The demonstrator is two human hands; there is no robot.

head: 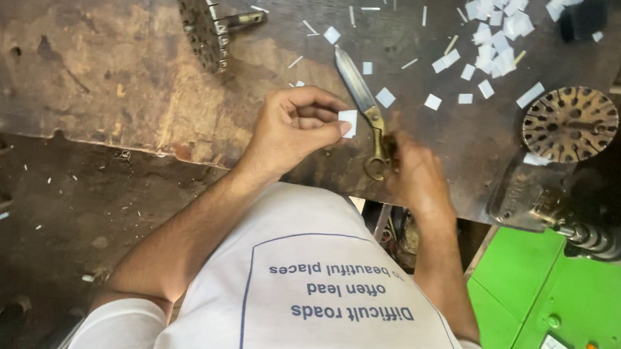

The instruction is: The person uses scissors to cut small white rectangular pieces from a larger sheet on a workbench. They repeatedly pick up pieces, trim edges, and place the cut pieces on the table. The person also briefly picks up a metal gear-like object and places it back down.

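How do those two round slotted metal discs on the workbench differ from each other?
The left disc stands on edge, so its face shows at a steep angle; the right disc lies flat, face up. The left disc has a short shaft sticking out sideways; the right disc shows no shaft. The left disc looks grey, the right disc rust-brown. Both are round, ringed with slots, and rest on the worn bench among white paper squares.

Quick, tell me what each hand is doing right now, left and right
Left hand: closed, pinching a small white paper square between thumb and fingers.
Right hand: on the handles of the scissors lying on the workbench; blurred, grip unclear.
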